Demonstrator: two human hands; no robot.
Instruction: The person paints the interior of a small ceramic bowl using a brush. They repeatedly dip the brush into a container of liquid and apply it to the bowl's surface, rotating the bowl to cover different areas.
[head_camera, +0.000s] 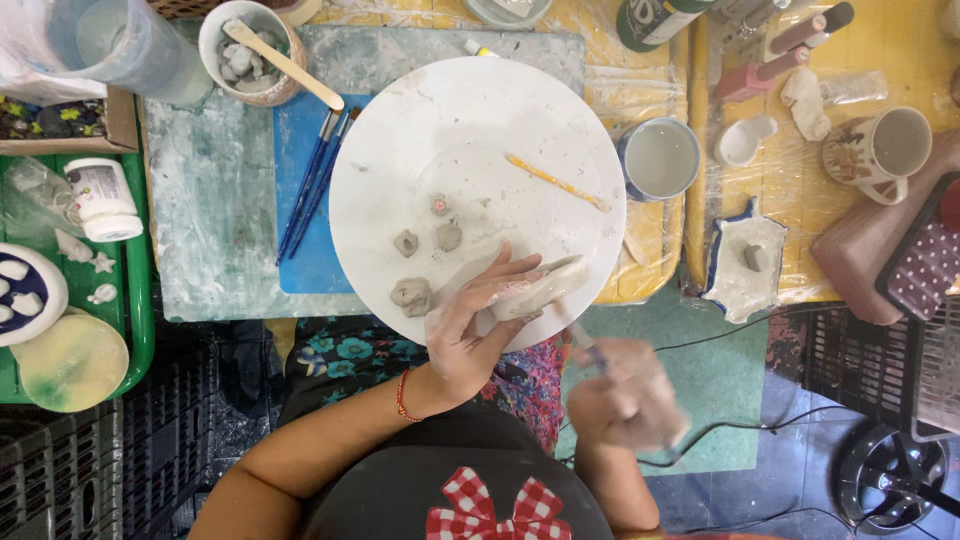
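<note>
My left hand holds a flat pale clay piece over the near edge of a round white board. My right hand is blurred, below and right of the board, gripping a thin tool whose tip points up toward the clay piece. On the board lie several small grey clay lumps and an orange stick tool.
Blue brushes lie on a blue mat left of the board. A cup of clay bits with a wooden stick stands at the back left. A water cup, a white mug and a green tray surround the work area.
</note>
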